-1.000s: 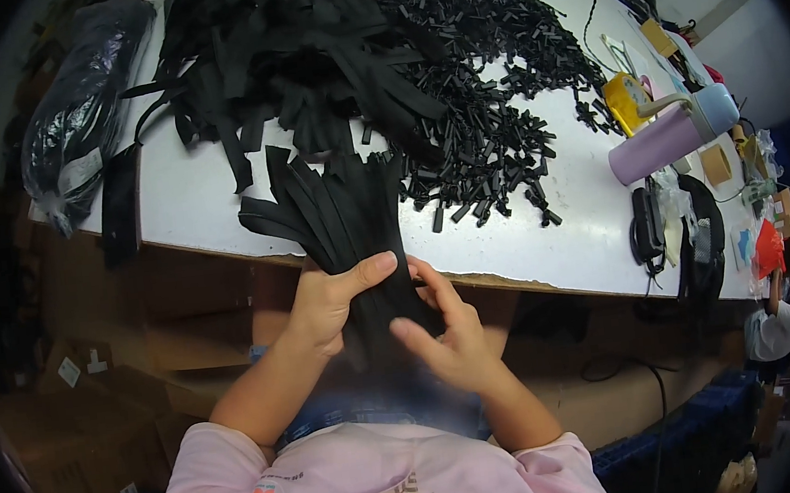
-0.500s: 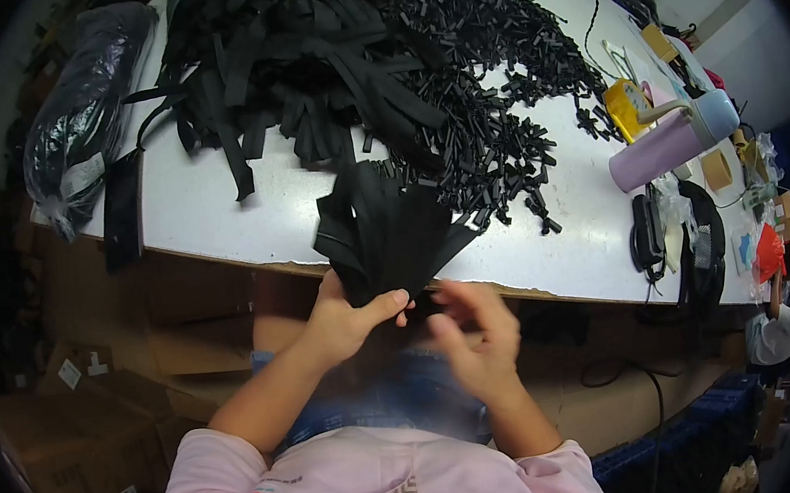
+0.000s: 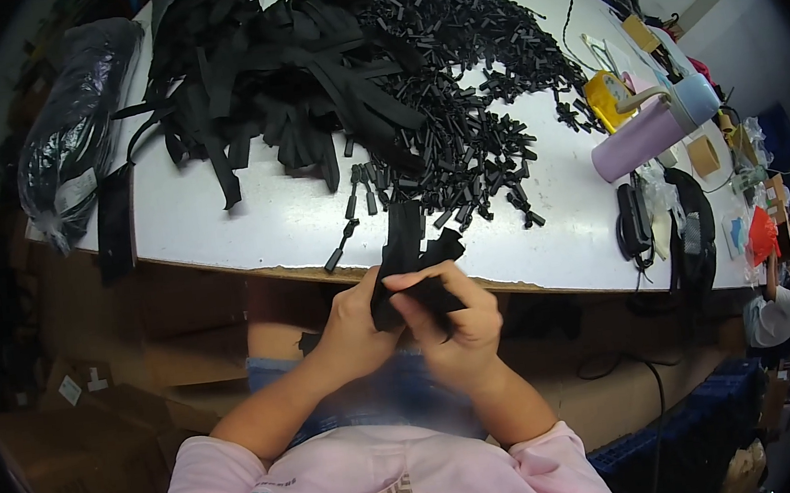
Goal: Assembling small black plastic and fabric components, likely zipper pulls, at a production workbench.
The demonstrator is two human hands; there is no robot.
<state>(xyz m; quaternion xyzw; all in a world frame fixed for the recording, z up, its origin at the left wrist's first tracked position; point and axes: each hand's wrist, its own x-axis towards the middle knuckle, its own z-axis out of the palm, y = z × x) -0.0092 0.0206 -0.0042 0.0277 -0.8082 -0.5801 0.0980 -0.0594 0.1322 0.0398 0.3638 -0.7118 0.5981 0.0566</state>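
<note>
Black fabric strips (image 3: pixel 402 231), gathered in a bundle, are held at the near edge of the counter (image 3: pixel 184 206), their upper ends fanning toward 12 o'clock over the white top. The left hand (image 3: pixel 357 327) is closed around the bundle from its 9 o'clock side. At 3 o'clock from it, the right hand (image 3: pixel 466 328) is mostly curled, thumb and forefinger nearly together on a dark, folded part of the fabric; blur hides exactly how many layers it has.

Several strips share one grip, so some could slide out or fan askew if the left hand slackened while the right hand tugged. Dropped ones would probably fall toward 6 o'clock, onto the lap, since the hands sit at the rim.

At 11 o'clock from the hands, a loose black piece (image 3: pixel 336 255) lies by the counter's edge; a brush of the left forearm might knock it off. Trailing strip ends could also catch in the heap of small black pieces (image 3: pixel 471 142) toward 1 o'clock, or in the pile of loose strips (image 3: pixel 299 64) toward 11, and drag some along.
</note>
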